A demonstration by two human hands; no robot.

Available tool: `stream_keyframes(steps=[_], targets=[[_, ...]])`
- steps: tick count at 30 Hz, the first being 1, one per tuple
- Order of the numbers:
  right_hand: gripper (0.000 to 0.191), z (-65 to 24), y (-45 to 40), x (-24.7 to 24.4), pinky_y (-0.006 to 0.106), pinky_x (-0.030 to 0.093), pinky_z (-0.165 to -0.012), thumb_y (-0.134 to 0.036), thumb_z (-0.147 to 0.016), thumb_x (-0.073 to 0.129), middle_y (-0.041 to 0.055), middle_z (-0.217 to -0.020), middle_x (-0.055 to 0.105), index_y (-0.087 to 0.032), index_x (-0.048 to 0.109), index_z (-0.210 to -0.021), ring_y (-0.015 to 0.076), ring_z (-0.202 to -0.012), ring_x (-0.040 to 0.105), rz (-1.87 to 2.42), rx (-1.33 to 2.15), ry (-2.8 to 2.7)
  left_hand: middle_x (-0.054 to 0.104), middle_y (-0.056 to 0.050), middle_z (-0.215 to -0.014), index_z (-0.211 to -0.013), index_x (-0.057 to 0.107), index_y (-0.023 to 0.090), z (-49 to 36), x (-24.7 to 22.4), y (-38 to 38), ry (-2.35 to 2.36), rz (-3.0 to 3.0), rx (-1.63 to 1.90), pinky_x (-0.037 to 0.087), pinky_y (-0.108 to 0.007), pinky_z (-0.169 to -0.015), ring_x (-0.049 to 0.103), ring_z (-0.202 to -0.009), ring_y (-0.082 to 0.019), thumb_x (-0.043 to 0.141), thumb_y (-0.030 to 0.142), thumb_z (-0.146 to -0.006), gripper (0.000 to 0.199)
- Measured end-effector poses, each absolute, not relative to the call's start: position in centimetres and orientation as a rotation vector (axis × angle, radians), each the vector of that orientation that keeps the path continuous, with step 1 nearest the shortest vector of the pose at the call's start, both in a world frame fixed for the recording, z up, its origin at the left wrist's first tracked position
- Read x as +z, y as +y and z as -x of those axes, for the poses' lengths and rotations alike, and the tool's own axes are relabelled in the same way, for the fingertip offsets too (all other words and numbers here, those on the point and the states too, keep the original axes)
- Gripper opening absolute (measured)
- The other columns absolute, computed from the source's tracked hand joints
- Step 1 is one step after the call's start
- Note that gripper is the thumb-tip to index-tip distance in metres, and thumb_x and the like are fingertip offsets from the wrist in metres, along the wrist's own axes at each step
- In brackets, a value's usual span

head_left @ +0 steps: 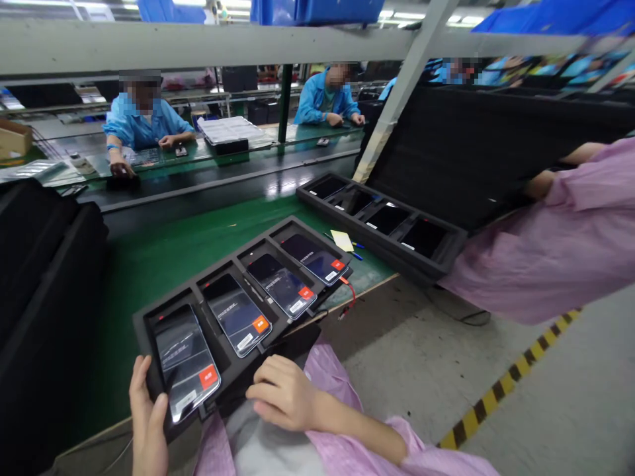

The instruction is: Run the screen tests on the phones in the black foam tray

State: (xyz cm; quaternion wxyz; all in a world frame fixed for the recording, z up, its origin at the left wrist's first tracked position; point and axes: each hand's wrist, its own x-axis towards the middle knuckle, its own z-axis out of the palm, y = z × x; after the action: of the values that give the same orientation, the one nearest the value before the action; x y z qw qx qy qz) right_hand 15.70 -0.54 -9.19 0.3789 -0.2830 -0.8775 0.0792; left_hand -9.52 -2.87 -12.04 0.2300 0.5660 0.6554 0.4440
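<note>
Green worktop (198, 244) lies partly hidden behind the tray (194, 285) of phones (237, 314).

Four phones (235, 314) in tray (214, 271), right of left fingers (139, 377), ahead of right fingers (268, 391). Second tray (370, 239) farther ahead, right of both. Paper slip (342, 240) between trays.

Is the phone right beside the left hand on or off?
The phone is on: pale text shows across its dark screen.
</note>
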Motion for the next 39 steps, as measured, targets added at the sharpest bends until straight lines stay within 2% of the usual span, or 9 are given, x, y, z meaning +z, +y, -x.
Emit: stream_keyframes(steps=[3, 6, 14, 18, 22, 26, 29, 34, 39], targets=[[0.033, -14.6, -1.3, -9.9, 0.027, 0.045, -0.066, -0.031, -0.093, 0.031, 0.0036, -0.080, 0.062, -0.019, 0.061, -0.089, 0.0142, -0.074, 0.054, 0.681, 0.227, -2.309, 0.009, -0.004, -0.153, -0.140, 0.017, 0.030, 8.2, -10.9, -3.9, 1.716, -1.380, 1.295, 0.012, -0.047, -0.112, 0.008, -0.139, -0.024, 0.037, 0.043, -0.085, 0.060], [0.028, -13.9, -1.8, -10.4, 0.029, 0.048, -0.072, -0.027, -0.092, 0.034, 0.0066, -0.086, 0.063, -0.017, 0.059, -0.096, 0.0156, -0.080, 0.055, 0.696, 0.313, -2.348, 0.010, -0.006, -0.153, -0.140, 0.018, 0.027, 7.1, -10.0, -5.2, 1.743, -1.403, 1.262, 0.012, -0.045, -0.113, 0.007, -0.139, -0.023, 0.042, 0.044, -0.084, 0.063], [0.027, -12.8, -2.0, -10.8, 0.031, 0.050, -0.076, -0.025, -0.092, 0.036, 0.0083, -0.098, 0.064, -0.016, 0.055, -0.108, 0.0174, -0.088, 0.058, 0.758, 0.561, -2.295, 0.010, -0.007, -0.152, -0.138, 0.021, 0.029, 6.5, -10.4, -6.7, 1.763, -1.459, 1.243, 0.015, -0.045, -0.112, 0.008, -0.139, -0.024, 0.049, 0.045, -0.082, 0.065], [0.029, -12.1, -1.9, -10.6, 0.030, 0.051, -0.076, -0.027, -0.093, 0.035, 0.0069, -0.099, 0.066, -0.016, 0.054, -0.112, 0.0172, -0.088, 0.061, 0.711, 0.687, -2.298, 0.009, -0.008, -0.151, -0.133, 0.032, 0.028, 7.4, -10.4, -6.3, 1.855, -1.520, 1.176, 0.020, -0.048, -0.110, 0.011, -0.139, -0.025, 0.050, 0.046, -0.081, 0.058], [0.030, -11.6, -1.8, -10.4, 0.028, 0.051, -0.074, -0.029, -0.093, 0.035, 0.0056, -0.093, 0.066, -0.016, 0.054, -0.112, 0.0161, -0.083, 0.061, 0.730, 0.831, -2.307, 0.018, -0.010, -0.148, -0.124, 0.046, 0.026, 8.6, -9.3, -5.9, 1.857, -1.535, 1.112, 0.025, -0.052, -0.107, 0.019, -0.137, -0.028, 0.039, 0.053, -0.083, 0.049], [0.030, -11.5, -1.8, -10.3, 0.027, 0.050, -0.074, -0.027, -0.092, 0.036, 0.0057, -0.087, 0.065, -0.015, 0.055, -0.112, 0.0151, -0.079, 0.060, 0.739, 0.967, -2.280, 0.012, -0.009, -0.150, -0.127, 0.041, 0.029, 9.0, -8.6, -6.1, 1.868, -1.602, 0.932, 0.027, -0.053, -0.106, 0.022, -0.135, -0.029, 0.051, 0.050, -0.078, 0.054], [0.034, -11.5, -1.7, -10.1, 0.027, 0.050, -0.076, -0.027, -0.092, 0.036, 0.0085, -0.096, 0.066, -0.014, 0.055, -0.117, 0.0155, -0.083, 0.062, 0.767, 1.109, -2.236, 0.011, -0.008, -0.150, -0.130, 0.037, 0.031, 8.9, -8.8, -6.3, 1.914, -1.642, 0.887, 0.028, -0.053, -0.106, 0.019, -0.136, -0.029, 0.054, 0.045, -0.078, 0.056], [0.041, -11.6, -1.4, -9.2, 0.027, 0.044, -0.092, -0.024, -0.093, 0.032, 0.0118, -0.119, 0.062, -0.011, 0.053, -0.126, 0.0175, -0.106, 0.059, 0.750, 1.395, -2.203, 0.014, -0.007, -0.149, -0.126, 0.040, 0.032, 8.7, -9.5, -6.2, 1.966, -1.670, 0.926, 0.026, -0.054, -0.107, 0.018, -0.137, -0.029, 0.052, 0.044, -0.080, 0.049], [0.044, -13.1, -1.8, -9.5, 0.020, 0.048, -0.077, -0.024, -0.085, 0.051, 0.0066, -0.108, 0.068, -0.018, 0.052, -0.129, 0.0149, -0.086, 0.065, 0.594, 1.613, -2.338, 0.019, -0.009, -0.147, -0.124, 0.042, 0.028, 8.2, -9.4, -6.3, 2.003, -1.680, 0.982, 0.028, -0.053, -0.106, 0.023, -0.135, -0.029, 0.050, 0.042, -0.082, 0.045]])
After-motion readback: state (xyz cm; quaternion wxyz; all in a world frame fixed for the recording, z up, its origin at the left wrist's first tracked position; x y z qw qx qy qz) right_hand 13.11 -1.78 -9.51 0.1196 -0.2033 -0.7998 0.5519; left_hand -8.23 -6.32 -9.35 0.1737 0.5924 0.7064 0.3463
